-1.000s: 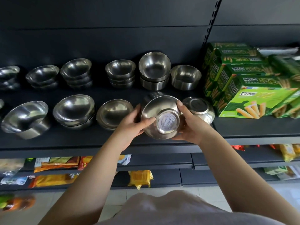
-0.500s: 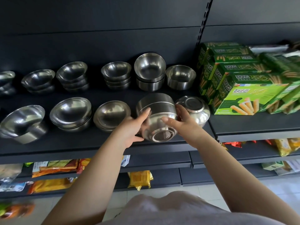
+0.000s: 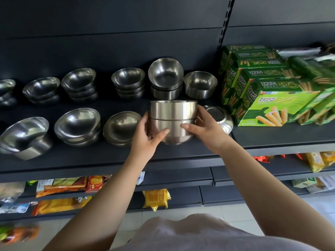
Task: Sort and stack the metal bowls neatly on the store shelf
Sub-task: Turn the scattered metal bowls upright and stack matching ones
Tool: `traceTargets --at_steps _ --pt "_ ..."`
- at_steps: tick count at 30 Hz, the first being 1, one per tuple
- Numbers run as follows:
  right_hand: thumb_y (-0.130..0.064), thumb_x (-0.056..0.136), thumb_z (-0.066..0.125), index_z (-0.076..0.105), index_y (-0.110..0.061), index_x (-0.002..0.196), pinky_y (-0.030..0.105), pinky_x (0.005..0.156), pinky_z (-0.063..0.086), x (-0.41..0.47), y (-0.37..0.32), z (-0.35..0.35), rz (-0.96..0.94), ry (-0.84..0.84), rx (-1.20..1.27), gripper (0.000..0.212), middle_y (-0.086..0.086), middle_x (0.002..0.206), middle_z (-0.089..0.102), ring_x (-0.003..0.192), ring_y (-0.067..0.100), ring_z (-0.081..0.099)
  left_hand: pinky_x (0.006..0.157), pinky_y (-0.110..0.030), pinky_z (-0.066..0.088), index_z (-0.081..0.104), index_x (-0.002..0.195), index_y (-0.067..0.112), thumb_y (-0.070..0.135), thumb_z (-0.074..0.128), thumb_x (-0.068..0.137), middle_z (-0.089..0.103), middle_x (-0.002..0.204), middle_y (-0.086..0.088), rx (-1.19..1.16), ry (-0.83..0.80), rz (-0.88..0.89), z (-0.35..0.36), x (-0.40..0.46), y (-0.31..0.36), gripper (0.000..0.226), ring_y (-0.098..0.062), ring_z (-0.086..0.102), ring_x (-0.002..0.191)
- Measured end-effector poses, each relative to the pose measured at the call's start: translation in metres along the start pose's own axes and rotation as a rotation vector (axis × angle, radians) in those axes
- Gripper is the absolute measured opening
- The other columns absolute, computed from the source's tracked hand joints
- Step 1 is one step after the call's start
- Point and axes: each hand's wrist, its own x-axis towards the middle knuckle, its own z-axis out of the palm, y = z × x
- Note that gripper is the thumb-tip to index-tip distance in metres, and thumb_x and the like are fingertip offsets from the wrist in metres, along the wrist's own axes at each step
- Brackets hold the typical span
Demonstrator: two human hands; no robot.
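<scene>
— Where is the nested pair of bowls point(image 3: 173, 120) found?
— Upright at the front of the dark shelf point(image 3: 108, 160), grasped by the left hand point(image 3: 146, 136) and the right hand point(image 3: 204, 127), fingers curled round its sides.
— What is seen beside it?
— An overturned bowl point(image 3: 220, 116) just right; green boxes point(image 3: 272, 104) beyond.
</scene>
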Motion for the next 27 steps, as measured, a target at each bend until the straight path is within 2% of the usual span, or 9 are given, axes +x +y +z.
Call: traceTargets --at_steps 2,5,7,12,14,17,20,25,27 --pt "-0.020 0.070 0.081 0.037 -0.019 0.139 0.039 0.110 0.037 0.000 0.007 -0.001 -0.020 -0.009 -0.090 0.082 -0.003 0.128 0.058 0.123 0.009 0.051 0.107 -0.031 0.038 0.027 0.143 0.016 0.056 0.076 0.059 0.038 0.144 -0.001 0.087 0.024 0.047 -0.002 -0.003 -0.013 0.105 -0.011 0.039 0.132" --pt "-0.009 0.076 0.076 0.031 -0.015 0.143 0.034 0.111 0.036 -0.004 0.019 0.002 -0.012 -0.027 -0.085 0.081 -0.001 0.136 0.052 0.126 0.006 0.048 0.111 -0.045 0.034 0.023 0.140 0.029 0.071 0.070 0.056 0.032 0.148 0.000 0.191 0.040 0.062 -0.003 -0.011 -0.029 0.104 -0.016 0.032 0.138" --pt "-0.018 0.076 0.077 0.033 -0.017 0.143 0.030 0.110 0.038 -0.008 0.022 0.005 -0.013 -0.034 -0.062 0.080 -0.001 0.138 0.051 0.127 0.005 0.047 0.110 -0.048 0.033 0.020 0.139 0.030 0.071 0.068 0.057 0.029 0.150 -0.003 0.218 0.046 0.067 -0.002 -0.014 -0.032 0.104 -0.018 0.030 0.139" --pt "-0.043 0.066 0.077 0.035 -0.013 0.140 0.045 0.110 0.036 -0.010 0.022 0.011 -0.061 0.017 0.008 0.090 0.004 0.135 0.053 0.128 0.016 0.047 0.112 -0.049 0.030 0.017 0.143 0.023 0.067 0.068 0.062 0.025 0.152 -0.007 0.265 0.015 0.103 0.002 -0.014 -0.035 0.105 -0.019 0.025 0.141" --pt "-0.042 0.066 0.076 0.034 -0.013 0.140 0.045 0.110 0.037 -0.011 0.020 0.012 -0.069 0.023 0.004 0.090 0.004 0.136 0.052 0.128 0.016 0.047 0.113 -0.045 0.029 0.017 0.146 0.018 0.066 0.068 0.063 0.025 0.153 -0.004 0.244 -0.004 0.082 0.003 -0.015 -0.038 0.109 -0.014 0.025 0.141" --pt "-0.044 0.065 0.075 0.033 -0.015 0.142 0.041 0.111 0.036 -0.011 0.020 0.014 -0.074 0.036 -0.017 0.092 0.001 0.137 0.051 0.129 0.012 0.046 0.111 -0.027 0.032 0.019 0.146 0.013 0.062 0.072 0.062 0.029 0.151 -0.002 0.117 -0.020 0.015 0.004 -0.017 -0.039 0.111 -0.003 0.031 0.136" --pt "-0.046 0.066 0.074 0.034 -0.016 0.142 0.040 0.112 0.036 -0.009 0.020 0.014 -0.070 0.056 -0.031 0.090 -0.003 0.136 0.052 0.128 0.009 0.046 0.101 -0.012 0.037 0.031 0.141 0.010 0.048 0.066 0.069 0.040 0.144 -0.004 0.018 -0.005 -0.023 0.009 -0.010 -0.028 0.088 -0.006 0.040 0.131" --pt "-0.045 0.069 0.073 0.040 -0.021 0.137 0.044 0.111 0.035 -0.001 0.015 0.015 -0.071 0.096 -0.009 0.080 -0.006 0.131 0.056 0.127 0.010 0.047 0.102 -0.023 0.040 0.036 0.137 0.007 0.064 0.069 0.063 0.049 0.137 -0.006 0.004 0.030 -0.085 0.011 0.009 -0.023 0.100 -0.013 0.047 0.126" --pt "-0.052 0.065 0.071 0.043 -0.024 0.134 0.044 0.113 0.032 0.002 0.014 0.014 -0.087 0.111 -0.029 0.080 -0.008 0.131 0.055 0.130 0.013 0.045 0.096 -0.018 0.039 0.032 0.140 0.008 0.049 0.072 0.071 0.046 0.139 -0.002 -0.024 0.005 -0.153 0.010 0.012 -0.022 0.089 -0.011 0.046 0.126"
